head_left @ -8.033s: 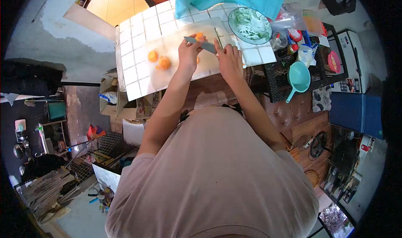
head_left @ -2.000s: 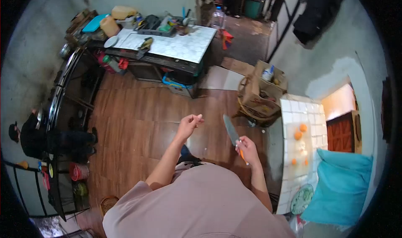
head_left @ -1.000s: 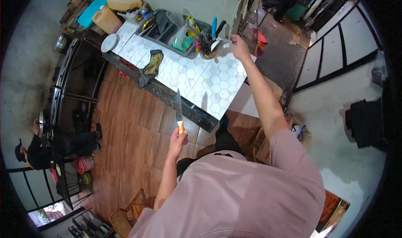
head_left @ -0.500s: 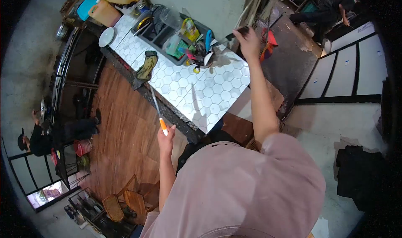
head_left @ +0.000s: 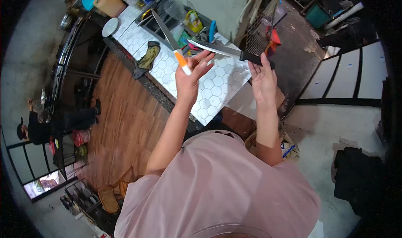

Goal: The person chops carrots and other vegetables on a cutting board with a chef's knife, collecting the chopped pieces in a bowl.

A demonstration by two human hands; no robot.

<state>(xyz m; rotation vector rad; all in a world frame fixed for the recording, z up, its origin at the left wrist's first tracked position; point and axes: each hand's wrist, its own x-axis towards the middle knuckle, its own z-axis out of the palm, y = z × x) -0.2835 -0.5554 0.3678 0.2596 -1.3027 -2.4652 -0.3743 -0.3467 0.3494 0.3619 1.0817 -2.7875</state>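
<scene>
My left hand (head_left: 190,77) holds a knife with an orange and white handle (head_left: 181,61), its long blade pointing up and to the left over the dark tray (head_left: 155,36). A second knife with a black handle (head_left: 252,59) rests in my right hand (head_left: 264,79), the thumb against the handle. Its blade reaches left, past the raised fingers of my left hand. Both knives are above the white hexagon-tiled counter (head_left: 215,87). A camouflage-patterned cloth (head_left: 148,57) lies near the counter's edge.
The tray holds a yellow packet (head_left: 193,22) and assorted utensils. A white plate (head_left: 110,27) and a plastic jug (head_left: 109,4) stand at the counter's far left. Another person (head_left: 54,123) is at the left beyond the wooden floor. A chair (head_left: 109,198) stands low left.
My left hand has risen with the orange-handled knife, now over the counter. My right hand has come down and inward, and the black-handled knife now shows clearly. The person at upper right has mostly gone from view.
</scene>
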